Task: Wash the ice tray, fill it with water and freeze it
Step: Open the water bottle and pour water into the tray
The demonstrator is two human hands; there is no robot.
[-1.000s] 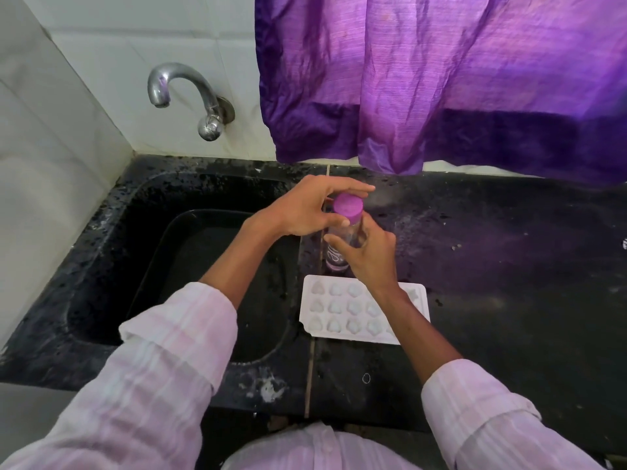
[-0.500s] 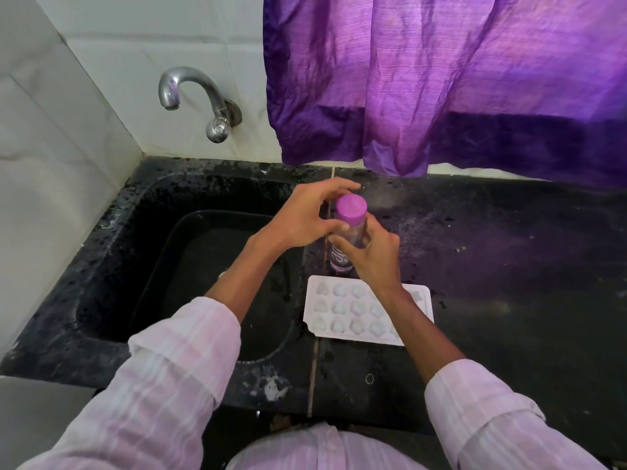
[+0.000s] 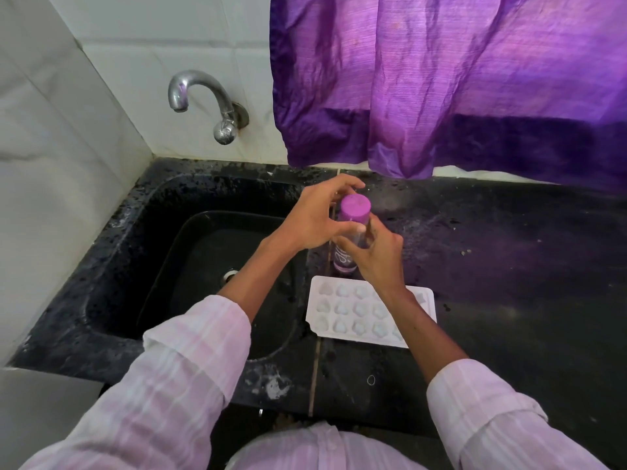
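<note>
Left grip (image 3: 315, 220) curls round the top of a clear bottle (image 3: 343, 262), its fingers arched behind the purple cap (image 3: 355, 205) and its thumb lying across the near side just below the cap. Right grip (image 3: 380, 257) wraps the bottle's body lower down from the right, fingers closed on it. The bottle is upright; whether its base rests on the black tabletop (image 3: 509, 273) I cannot tell. The white ice tray (image 3: 315, 320) lies flat on the tabletop, cavities up, just on the near side of the bottle and just right of the black sink (image 3: 159, 232). The right forearm crosses above the tray's far right corner and hides part of it. Whether the cavities hold water cannot be told. A chrome tap (image 3: 200, 93) comes out of the white tiled wall (image 3: 68, 137) above the sink's far edge. A purple curtain (image 3: 448, 83) hangs above the back of the tabletop. Both arms wear pink striped sleeves (image 3: 183, 361), rolled back from the wrists.
</note>
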